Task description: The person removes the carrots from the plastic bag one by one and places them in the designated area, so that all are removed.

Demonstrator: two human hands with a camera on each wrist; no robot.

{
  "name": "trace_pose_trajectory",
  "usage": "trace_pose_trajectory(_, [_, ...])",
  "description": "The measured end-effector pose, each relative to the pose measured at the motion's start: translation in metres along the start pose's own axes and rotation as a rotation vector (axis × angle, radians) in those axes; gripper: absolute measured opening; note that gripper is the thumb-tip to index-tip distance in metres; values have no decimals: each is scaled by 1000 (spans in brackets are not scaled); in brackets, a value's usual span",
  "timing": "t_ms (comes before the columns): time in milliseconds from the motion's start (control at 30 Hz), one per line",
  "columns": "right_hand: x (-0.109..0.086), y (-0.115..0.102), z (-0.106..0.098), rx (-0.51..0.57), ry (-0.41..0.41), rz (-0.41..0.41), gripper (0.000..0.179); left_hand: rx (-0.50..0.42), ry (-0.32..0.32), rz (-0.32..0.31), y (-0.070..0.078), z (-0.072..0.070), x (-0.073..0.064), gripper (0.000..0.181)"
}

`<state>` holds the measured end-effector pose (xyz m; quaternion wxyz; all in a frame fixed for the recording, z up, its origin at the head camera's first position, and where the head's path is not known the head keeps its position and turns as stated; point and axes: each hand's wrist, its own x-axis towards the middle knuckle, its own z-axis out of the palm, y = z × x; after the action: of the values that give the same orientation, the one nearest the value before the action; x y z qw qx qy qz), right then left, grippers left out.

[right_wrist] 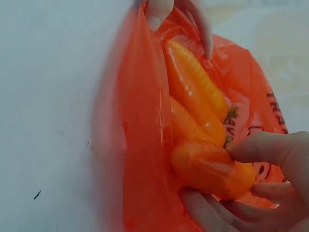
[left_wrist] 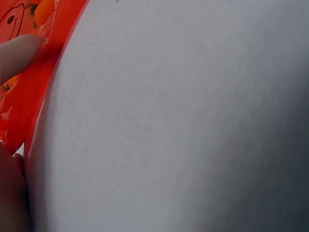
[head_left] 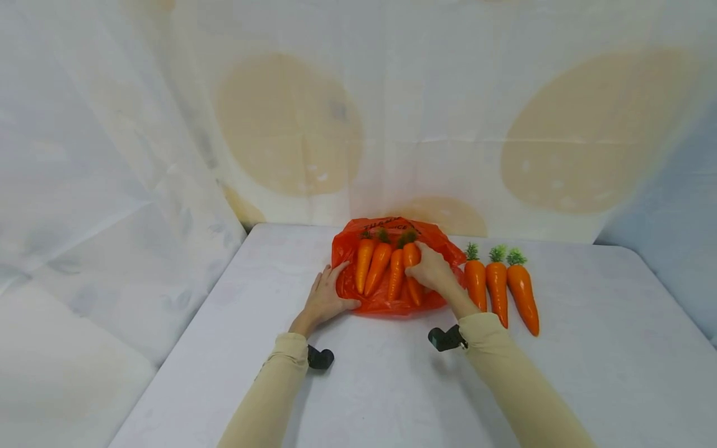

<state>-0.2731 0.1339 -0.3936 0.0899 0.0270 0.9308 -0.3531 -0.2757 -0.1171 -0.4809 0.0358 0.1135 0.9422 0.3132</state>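
A red plastic bag [head_left: 428, 233] lies mouth-forward on the table, black print on its upper side. Several orange carrots [head_left: 378, 267] with green tops rest side by side in its mouth. My right hand [head_left: 432, 269] grips the rightmost carrot [right_wrist: 207, 166], thumb on one side and fingers on the other, within the bag's opening. At the bag's left edge, my left hand [head_left: 325, 298] holds the rim; in the right wrist view its thumb [right_wrist: 157, 14] is at the raised film. The left wrist view catches only part of that hand, over the red film [left_wrist: 63, 29].
Three more carrots [head_left: 496, 286] lie in a row on the white table [head_left: 381, 386], just right of the bag and close to my right forearm. A pale cloth wall [head_left: 431, 124] with tan patches rises behind the table, and more cloth hangs at both sides.
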Motion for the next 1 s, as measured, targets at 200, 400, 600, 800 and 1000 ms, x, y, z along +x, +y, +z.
trace_pose_trajectory(200, [-6,-7,6,-3,2,-40,75,-9,3,-6,-2,2,0,91])
trace_pose_trajectory(400, [-15,-16,11,13,-5,-52,74,-11,3,-3,-1,2,0,91])
trace_pose_trajectory(600, [-23,-29,12,-43,-7,-88,74,-22,0,-1,0,0,0,91])
trace_pose_trajectory(800, [-32,-40,13,-98,-7,-146,74,-32,-5,-4,0,-1,0,91])
trace_pose_trajectory(1000, [-43,-48,13,-98,-6,-183,73,-22,-7,-5,-2,-1,-1,90])
